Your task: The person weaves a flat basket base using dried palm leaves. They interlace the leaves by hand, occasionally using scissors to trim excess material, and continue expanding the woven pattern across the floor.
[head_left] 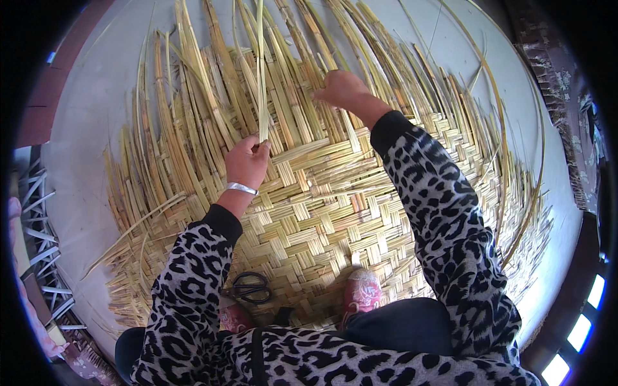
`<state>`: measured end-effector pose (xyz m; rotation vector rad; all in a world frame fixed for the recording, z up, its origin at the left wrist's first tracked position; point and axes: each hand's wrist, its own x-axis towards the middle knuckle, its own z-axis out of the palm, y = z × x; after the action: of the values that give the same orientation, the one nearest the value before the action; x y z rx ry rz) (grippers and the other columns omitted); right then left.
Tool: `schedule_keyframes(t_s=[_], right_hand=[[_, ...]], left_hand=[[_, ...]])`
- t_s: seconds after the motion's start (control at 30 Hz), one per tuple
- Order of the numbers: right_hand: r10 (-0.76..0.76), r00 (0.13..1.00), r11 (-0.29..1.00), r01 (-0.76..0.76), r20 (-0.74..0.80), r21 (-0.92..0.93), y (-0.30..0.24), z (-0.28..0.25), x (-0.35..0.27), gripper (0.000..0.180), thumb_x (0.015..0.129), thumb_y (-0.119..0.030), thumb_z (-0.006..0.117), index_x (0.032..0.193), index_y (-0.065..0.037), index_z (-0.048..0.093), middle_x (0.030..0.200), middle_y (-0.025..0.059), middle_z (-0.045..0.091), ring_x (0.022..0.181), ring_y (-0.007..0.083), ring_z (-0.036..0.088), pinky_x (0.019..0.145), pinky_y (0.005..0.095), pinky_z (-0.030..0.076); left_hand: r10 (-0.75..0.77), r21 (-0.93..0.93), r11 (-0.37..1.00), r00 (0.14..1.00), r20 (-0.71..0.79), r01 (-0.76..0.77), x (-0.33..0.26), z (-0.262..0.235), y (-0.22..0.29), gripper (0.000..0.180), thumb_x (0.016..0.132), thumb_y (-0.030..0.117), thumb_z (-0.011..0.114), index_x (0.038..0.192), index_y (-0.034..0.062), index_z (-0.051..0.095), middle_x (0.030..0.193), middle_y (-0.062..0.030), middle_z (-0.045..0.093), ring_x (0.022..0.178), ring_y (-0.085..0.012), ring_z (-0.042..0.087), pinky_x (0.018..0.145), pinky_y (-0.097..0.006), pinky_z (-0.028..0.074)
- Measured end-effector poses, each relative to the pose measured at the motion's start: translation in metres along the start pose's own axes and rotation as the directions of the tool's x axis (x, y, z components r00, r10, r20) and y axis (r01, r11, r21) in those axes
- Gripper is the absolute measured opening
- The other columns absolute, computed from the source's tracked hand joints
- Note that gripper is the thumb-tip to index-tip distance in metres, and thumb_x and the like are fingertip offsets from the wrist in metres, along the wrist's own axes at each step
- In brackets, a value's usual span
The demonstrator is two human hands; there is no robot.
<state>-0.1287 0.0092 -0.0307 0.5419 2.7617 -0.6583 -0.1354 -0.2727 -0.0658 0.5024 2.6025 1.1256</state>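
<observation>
A partly woven mat [318, 248] of split yellow-brown reeds spreads beneath me, its crossed strips forming a twill pattern. Beyond the woven part, long loose reed strips [212, 109] fan out toward the far side. My left hand [246, 164], with a silver bracelet at the wrist, pinches a bundle of pale reed strips [262, 77] at the edge of the weave. They point up and away. Farther off and to the right, my right hand [346, 92] is closed around a reed strip, seen above and below the fist; its fingertips are partly hidden.
Black-handled scissors [248, 289] lie on the mat by my left shoe. My pink shoes [362, 289] rest on the weave. Long thin strips [499, 122] curve along the right side. Pale floor [84, 193] surrounds the mat; a metal rack [45, 244] stands at left.
</observation>
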Motion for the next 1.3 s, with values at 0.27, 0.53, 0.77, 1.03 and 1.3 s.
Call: schedule_keyframes(t_s=[0.27, 0.53, 0.77, 1.03, 1.3], right_hand=[[0.055, 0.979, 0.823, -0.155, 0.195, 0.547, 0.008, -0.008, -0.005, 0.055, 0.076, -0.05, 0.075, 0.096, 0.001, 0.066, 0.084, 0.0126, 0.064, 0.07, 0.0193, 0.062, 0.063, 0.035, 0.052], [0.031, 0.885, 0.727, -0.34, 0.465, 0.597, -0.012, -0.022, 0.003, 0.05, 0.077, -0.049, 0.075, 0.109, -0.011, 0.068, 0.093, 0.0059, 0.068, 0.085, 0.0154, 0.06, 0.072, 0.039, 0.047], [-0.087, 0.923, 0.705, -0.209, 0.374, 0.678, -0.004, -0.009, -0.007, 0.05, 0.077, -0.033, 0.078, 0.115, -0.003, 0.065, 0.098, 0.0079, 0.068, 0.083, 0.0173, 0.06, 0.073, 0.0342, 0.047], [-0.257, 0.92, 0.372, -0.187, 0.294, 0.909, 0.006, 0.001, -0.019, 0.067, 0.079, -0.018, 0.077, 0.133, 0.007, 0.045, 0.121, 0.0171, 0.061, 0.114, 0.0246, 0.055, 0.103, 0.0348, 0.037], [-0.244, 0.946, 0.208, -0.166, 0.215, 0.964, -0.016, -0.024, -0.014, 0.041, 0.085, -0.02, 0.07, 0.12, 0.0, 0.061, 0.11, 0.007, 0.067, 0.097, 0.0148, 0.062, 0.083, 0.0286, 0.048]], left_hand=[[-0.077, -0.143, 0.987, 0.997, 0.007, 0.077, -0.003, -0.002, 0.001, 0.027, 0.082, 0.024, 0.071, 0.08, -0.001, 0.063, 0.068, -0.0143, 0.063, 0.06, -0.0274, 0.063, 0.057, -0.036, 0.048], [-0.074, -0.228, 0.971, 0.997, 0.007, 0.073, -0.008, -0.012, 0.008, 0.026, 0.082, 0.022, 0.072, 0.083, -0.0026, 0.063, 0.066, -0.0121, 0.063, 0.059, -0.022, 0.063, 0.057, -0.032, 0.049], [-0.05, -0.156, 0.987, 0.998, -0.034, 0.044, -0.008, -0.009, 0.003, 0.028, 0.083, 0.024, 0.072, 0.083, -0.0027, 0.062, 0.07, -0.0127, 0.064, 0.061, -0.022, 0.064, 0.059, -0.032, 0.049], [0.052, -0.026, 0.998, 0.999, 0.001, -0.052, -0.005, -0.002, 0.005, 0.02, 0.08, 0.02, 0.071, 0.083, 0.0018, 0.062, 0.073, -0.0137, 0.06, 0.067, -0.0319, 0.06, 0.062, -0.039, 0.048], [0.258, 0.063, 0.959, 0.945, 0.199, -0.275, 0.003, -0.018, 0.019, 0.015, 0.082, 0.018, 0.068, 0.083, 0.0039, 0.061, 0.077, -0.0142, 0.057, 0.073, -0.0354, 0.058, 0.064, -0.044, 0.047]])
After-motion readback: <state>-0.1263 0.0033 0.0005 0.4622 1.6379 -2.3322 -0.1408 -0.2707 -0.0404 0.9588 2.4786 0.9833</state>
